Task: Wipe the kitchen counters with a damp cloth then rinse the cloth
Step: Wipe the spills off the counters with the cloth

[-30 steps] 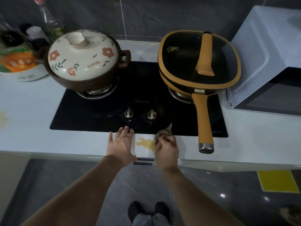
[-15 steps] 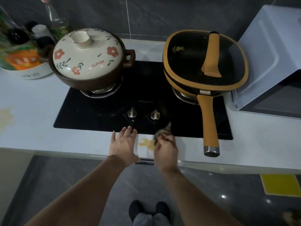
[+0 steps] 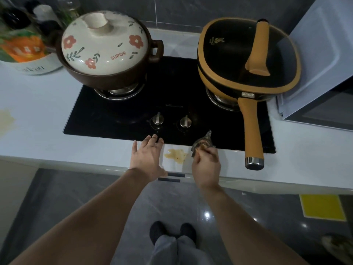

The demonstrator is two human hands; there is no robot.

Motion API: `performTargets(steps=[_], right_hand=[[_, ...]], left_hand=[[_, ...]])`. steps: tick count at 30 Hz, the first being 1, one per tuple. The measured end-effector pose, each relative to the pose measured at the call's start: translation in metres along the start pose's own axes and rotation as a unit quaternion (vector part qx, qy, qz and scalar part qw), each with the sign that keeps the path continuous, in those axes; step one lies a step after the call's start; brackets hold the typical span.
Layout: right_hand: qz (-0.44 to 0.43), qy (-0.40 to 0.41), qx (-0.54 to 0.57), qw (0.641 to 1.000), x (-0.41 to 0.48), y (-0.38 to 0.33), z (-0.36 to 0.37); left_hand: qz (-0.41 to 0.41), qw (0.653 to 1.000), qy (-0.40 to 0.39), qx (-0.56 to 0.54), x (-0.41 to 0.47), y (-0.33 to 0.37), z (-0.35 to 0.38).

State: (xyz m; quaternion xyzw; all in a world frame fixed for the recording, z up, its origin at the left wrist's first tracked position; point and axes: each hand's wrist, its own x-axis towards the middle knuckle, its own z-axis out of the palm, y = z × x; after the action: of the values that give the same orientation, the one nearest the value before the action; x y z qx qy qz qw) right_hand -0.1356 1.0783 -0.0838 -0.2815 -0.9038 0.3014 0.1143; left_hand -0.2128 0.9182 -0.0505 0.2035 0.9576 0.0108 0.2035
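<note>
— Far left of the white counter (image 3: 47,115)?
— Yellowish smear (image 3: 5,119) at the edge; behind it, a white bowl (image 3: 36,68) of packets and blurred bottles.

— On the black hob (image 3: 118,119)?
— Brown pot (image 3: 114,79) under a flowered cream lid (image 3: 104,43) on the left burner. Two metal knobs (image 3: 157,119) near the front edge.

— Left hand (image 3: 147,157)?
— Spread open, palm down, flat on the counter's front strip; fingertips (image 3: 153,137) reaching onto the hob's front edge. Holding nothing.

— Between the hands?
— Small yellow spill (image 3: 176,154) on the counter, just beside both.

— Right hand (image 3: 206,165)?
— Closed into a fist around a bunched, patterned cloth (image 3: 203,142); cloth poking out above the knuckles, over the hob's front edge, right of the spill. Contact with the surface: cannot tell.

— Further right?
— Black pan with orange trim (image 3: 248,58) on the right burner, long handle (image 3: 252,131) pointing over the counter. White microwave (image 3: 324,60) at the edge.
</note>
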Motion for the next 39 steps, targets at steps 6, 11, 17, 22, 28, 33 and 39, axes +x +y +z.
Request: performTargets(steps=[6, 11, 17, 22, 28, 33, 39], right_hand=[[-0.045, -0.044, 0.009, 0.998, -0.004, -0.021, 0.016], [-0.004, -0.078, 0.072, 0.994, -0.001, -0.031, 0.007], [0.049, 0.006, 0.080, 0.996, -0.006, 0.000, -0.013], [-0.005, -0.068, -0.005, 0.998, -0.007, -0.018, 0.002], [-0.013, -0.124, 0.040, 0.991, -0.009, -0.058, 0.028], [-0.001, -0.040, 0.127, 0.991, -0.002, -0.051, 0.016], [-0.198, -0.114, 0.033, 0.973, 0.009, -0.059, 0.017]], left_hand=[[0.002, 1.000, -0.002, 0.009, 0.000, 0.002, -0.001], [0.021, 1.000, 0.002, -0.005, -0.002, -0.006, -0.002], [-0.018, 0.999, 0.043, -0.014, -0.014, -0.052, -0.004], [-0.017, 0.997, 0.050, -0.061, -0.019, -0.051, -0.007], [-0.034, 0.998, -0.027, -0.038, -0.017, -0.031, -0.004], [-0.030, 0.999, -0.008, -0.045, -0.016, -0.051, -0.009], [-0.052, 0.998, -0.002, -0.022, -0.016, -0.072, -0.002]])
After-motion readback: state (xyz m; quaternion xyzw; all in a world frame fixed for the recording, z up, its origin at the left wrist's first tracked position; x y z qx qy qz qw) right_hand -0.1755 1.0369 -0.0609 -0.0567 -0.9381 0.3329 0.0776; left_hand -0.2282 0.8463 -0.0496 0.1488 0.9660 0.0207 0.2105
